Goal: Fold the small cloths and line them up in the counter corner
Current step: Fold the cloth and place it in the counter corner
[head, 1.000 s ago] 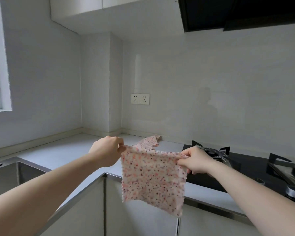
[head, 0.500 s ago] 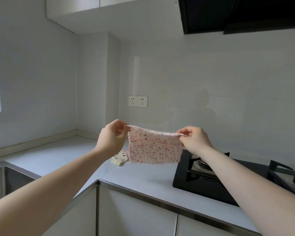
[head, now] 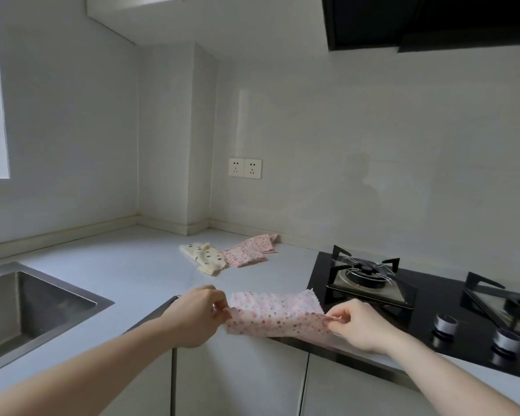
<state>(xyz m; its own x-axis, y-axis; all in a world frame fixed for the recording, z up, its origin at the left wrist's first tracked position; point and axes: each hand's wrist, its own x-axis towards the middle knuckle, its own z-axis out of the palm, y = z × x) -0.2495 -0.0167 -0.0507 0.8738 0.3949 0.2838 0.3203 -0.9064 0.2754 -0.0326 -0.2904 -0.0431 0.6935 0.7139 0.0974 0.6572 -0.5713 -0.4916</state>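
Now the pink cloth (head: 275,315) is brought down from the raised, stretched hold of half a second ago and is being laid on the counter (head: 126,265) at its front edge, just left of the hob (head: 433,319). A second earlier it was hung open as a full square; it is now seen doubled, the far layer lying flat on the counter while the near edge is held up. That edge is pinched at one end between the curled fingers and thumb of the left hand (head: 200,315) and at the other end by the right hand (head: 356,324), with the cloth kept taut between them.

Nearer the corner, a cream dotted cloth (head: 206,256) and another pink one (head: 251,250) are seen lying touching each other, apparently loosely folded rather than squared.

From this it is judged that the first fold is made and a second fold, or a flattening, is in hand. The cloth is still to be carried to the corner and lined up with the other two.
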